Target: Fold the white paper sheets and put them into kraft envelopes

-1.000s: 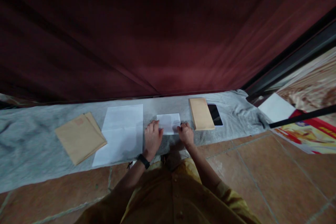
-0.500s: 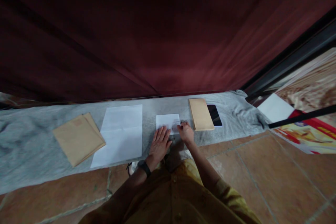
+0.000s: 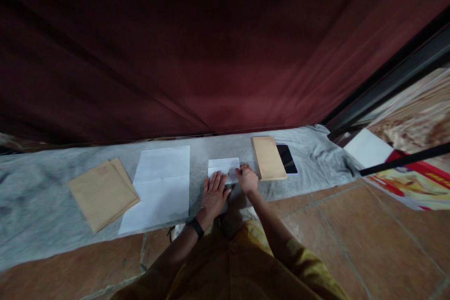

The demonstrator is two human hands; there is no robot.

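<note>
A folded white sheet of paper (image 3: 222, 163) lies on the grey cloth in front of me, with a crease or flap line across its upper part. My left hand (image 3: 213, 194) lies flat on its lower left, fingers spread. At the right edge of the paper, my right hand (image 3: 247, 179) is curled closed, its thumb and bent fingers at the margin. Left of my hands lies a larger white sheet (image 3: 160, 185), with a fold line across it. Brown envelopes (image 3: 101, 192) overlap that sheet's left side.
Right of my hands, a stack of brown envelopes (image 3: 270, 159) partly covers a dark-screened phone or tablet (image 3: 287, 158). The grey cloth (image 3: 38, 197) covers a long narrow surface before a dark red curtain (image 3: 225, 56). A black bar (image 3: 404, 159) and a colourful box (image 3: 415, 180) are at right.
The view has shifted slightly, so things sit a little lower. A line now shows across the folded paper's upper part. My hands stay at the paper, with only slight movement.
</note>
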